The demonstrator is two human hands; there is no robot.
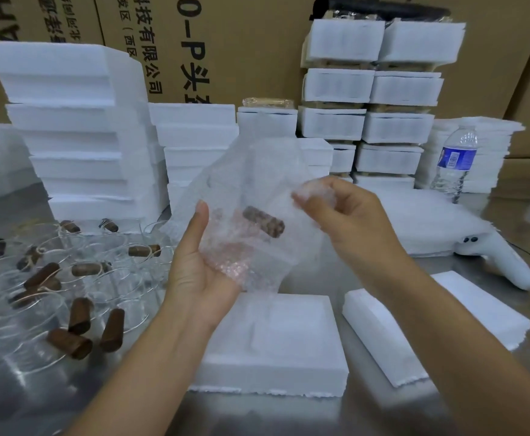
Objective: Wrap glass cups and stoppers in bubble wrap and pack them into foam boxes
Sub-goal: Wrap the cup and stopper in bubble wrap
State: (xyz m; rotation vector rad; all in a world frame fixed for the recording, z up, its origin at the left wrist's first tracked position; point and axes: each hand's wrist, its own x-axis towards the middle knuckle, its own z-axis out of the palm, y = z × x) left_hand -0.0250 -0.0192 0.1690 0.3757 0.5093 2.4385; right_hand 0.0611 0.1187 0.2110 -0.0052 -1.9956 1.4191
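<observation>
Open left hand (200, 272) cradles bubble wrap (257, 171) holding a loose cork stopper (263, 221), right hand (348, 221) pinching its edge; tilting could spill it.

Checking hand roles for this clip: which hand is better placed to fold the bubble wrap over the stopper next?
Probably the right hand: its fingers pinch the bubble wrap at its edge, ready to pull it over, while the left hand lies flat beneath, cradling the stopper.
</observation>
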